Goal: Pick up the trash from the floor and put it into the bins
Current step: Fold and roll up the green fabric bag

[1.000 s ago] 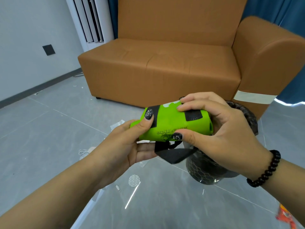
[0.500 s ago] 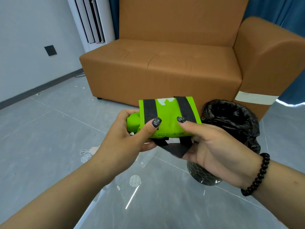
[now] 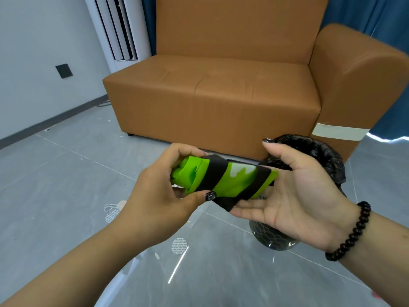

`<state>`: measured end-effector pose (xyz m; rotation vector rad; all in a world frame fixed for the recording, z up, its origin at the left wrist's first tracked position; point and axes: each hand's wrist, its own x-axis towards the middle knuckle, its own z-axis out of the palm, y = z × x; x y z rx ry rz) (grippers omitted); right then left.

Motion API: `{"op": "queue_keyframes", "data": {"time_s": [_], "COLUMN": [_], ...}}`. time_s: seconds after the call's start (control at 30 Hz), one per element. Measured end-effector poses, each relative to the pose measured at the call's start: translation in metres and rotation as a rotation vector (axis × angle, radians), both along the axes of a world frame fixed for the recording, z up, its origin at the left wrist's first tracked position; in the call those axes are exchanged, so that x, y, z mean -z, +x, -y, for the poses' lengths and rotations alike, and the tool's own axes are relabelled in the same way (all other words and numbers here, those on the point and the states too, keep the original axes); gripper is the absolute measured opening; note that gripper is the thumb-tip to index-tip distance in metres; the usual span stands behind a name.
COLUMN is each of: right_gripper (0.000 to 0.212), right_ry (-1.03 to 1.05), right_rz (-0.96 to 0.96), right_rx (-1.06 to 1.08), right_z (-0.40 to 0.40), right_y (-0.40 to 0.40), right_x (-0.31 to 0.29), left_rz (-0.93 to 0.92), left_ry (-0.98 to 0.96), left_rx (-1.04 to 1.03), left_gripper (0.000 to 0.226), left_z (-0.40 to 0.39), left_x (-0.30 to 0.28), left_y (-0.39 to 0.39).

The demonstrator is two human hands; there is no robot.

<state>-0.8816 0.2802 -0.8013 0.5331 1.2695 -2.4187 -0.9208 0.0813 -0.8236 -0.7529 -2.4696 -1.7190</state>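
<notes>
A grey tiled floor (image 3: 66, 173) runs up to a tan sofa (image 3: 221, 96), with a white unit (image 3: 115, 27) standing against the wall behind and blue curtains (image 3: 365, 12) at the back. Above the floor, the left hand (image 3: 163, 196) pinches a green wrapper (image 3: 221, 180) with black bands between thumb and fingers at its left end. The right hand (image 3: 294, 196) lies palm up, fingers loosely spread, under the wrapper's right end, touching but not clasping it; a bead bracelet (image 3: 349, 233) circles that wrist. Just behind the right hand stands a bin (image 3: 321, 151) lined with a black bag. Small scraps (image 3: 112, 211) dot the floor below
</notes>
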Motion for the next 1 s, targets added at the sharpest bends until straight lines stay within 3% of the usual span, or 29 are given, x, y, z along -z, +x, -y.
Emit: {"op": "queue_keyframes", "data": {"time_s": [0.33, 0.6, 0.8, 0.9, 1.0], "right_gripper": [0.013, 0.037, 0.041, 0.045, 0.052], "right_ry": [0.195, 0.346, 0.532, 0.777, 1.411], "right_rz": [0.08, 0.017, -0.04, -0.018, -0.074], "right_rx": [0.015, 0.038, 0.21, 0.329, 0.272], "right_z": [0.006, 0.007, -0.028, -0.063, -0.1], "right_y": [0.001, -0.005, -0.039, -0.063, -0.075], "right_x": [0.011, 0.024, 0.03, 0.047, 0.066], "left_rz": [-0.114, -0.033, 0.117, 0.174, 0.197], "left_ry": [-0.136, -0.317, -0.321, -0.334, -0.369], "left_rx": [0.074, 0.069, 0.039, 0.059, 0.106], "left_gripper": [0.057, 0.075, 0.074, 0.066, 0.056], "left_z": [0.0, 0.001, 0.005, 0.006, 0.002], "left_x": [0.005, 0.018, 0.024, 0.025, 0.026], "left_y": [0.005, 0.003, -0.001, -0.001, 0.0]}}
